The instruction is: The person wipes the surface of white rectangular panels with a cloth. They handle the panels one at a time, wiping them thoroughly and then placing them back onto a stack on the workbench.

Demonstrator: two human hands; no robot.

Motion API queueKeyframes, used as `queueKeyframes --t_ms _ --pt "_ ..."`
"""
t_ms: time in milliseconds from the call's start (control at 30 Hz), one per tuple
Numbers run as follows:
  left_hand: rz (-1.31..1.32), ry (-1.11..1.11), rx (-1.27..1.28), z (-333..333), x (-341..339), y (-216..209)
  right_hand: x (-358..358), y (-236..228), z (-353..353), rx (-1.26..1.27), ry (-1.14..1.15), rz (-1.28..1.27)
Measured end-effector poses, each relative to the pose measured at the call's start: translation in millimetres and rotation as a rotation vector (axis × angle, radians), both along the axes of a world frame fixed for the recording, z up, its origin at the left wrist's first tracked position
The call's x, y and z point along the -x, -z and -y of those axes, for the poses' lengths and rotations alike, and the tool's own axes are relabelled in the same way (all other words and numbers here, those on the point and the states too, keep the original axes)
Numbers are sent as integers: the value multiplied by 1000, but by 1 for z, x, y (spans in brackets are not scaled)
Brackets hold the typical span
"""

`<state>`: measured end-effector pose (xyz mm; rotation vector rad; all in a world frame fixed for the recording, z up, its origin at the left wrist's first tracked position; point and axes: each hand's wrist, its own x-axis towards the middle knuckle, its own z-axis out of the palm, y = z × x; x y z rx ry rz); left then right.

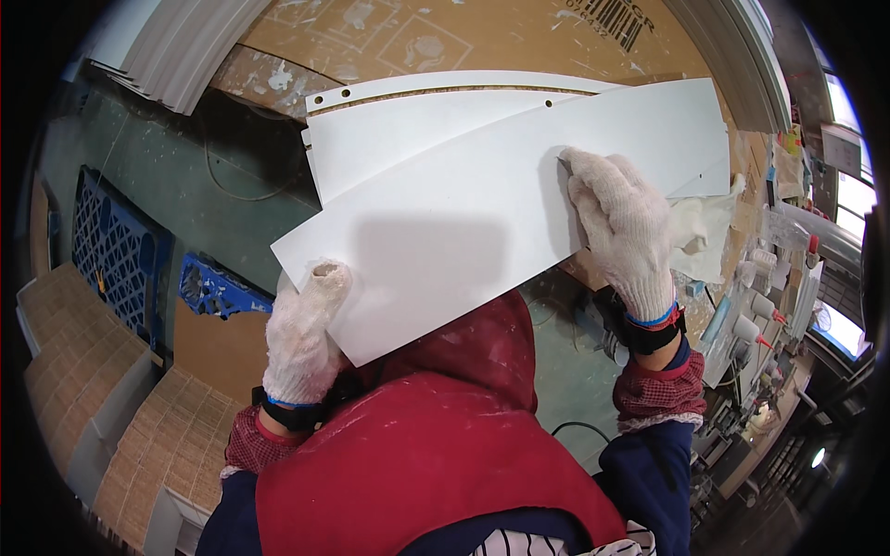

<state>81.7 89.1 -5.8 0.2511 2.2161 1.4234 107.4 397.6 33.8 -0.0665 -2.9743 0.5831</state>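
A white flat panel (436,204) with straight cut ends lies tilted across my lap and the worktable. My left hand (306,334), in a white knitted glove, is closed on its near left corner, thumb on top. Over the right part of the panel is my right hand (616,199), also gloved, its fingers curled together. A small dark tip shows at those fingertips; what it belongs to is hidden. Beneath the top panel lies another white panel (371,139) with a brown edge strip and small dark holes at its left end.
Brown cardboard (464,42) covers the table behind the panels. Stacked pale strips (185,56) stand far left, others far right. Bottles with red tips (765,310) crowd the right bench. A blue plastic crate (116,250) and woven-look boards (79,352) sit at left.
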Motion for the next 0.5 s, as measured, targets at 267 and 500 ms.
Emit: queueKeyframes --t_ms 267,500 --pt "290 -183 -129 -5 0 -4 3 1 -2 130 29 31" --pt "262 -264 -206 -2 -10 14 5 -4 -2 65 -55 45"
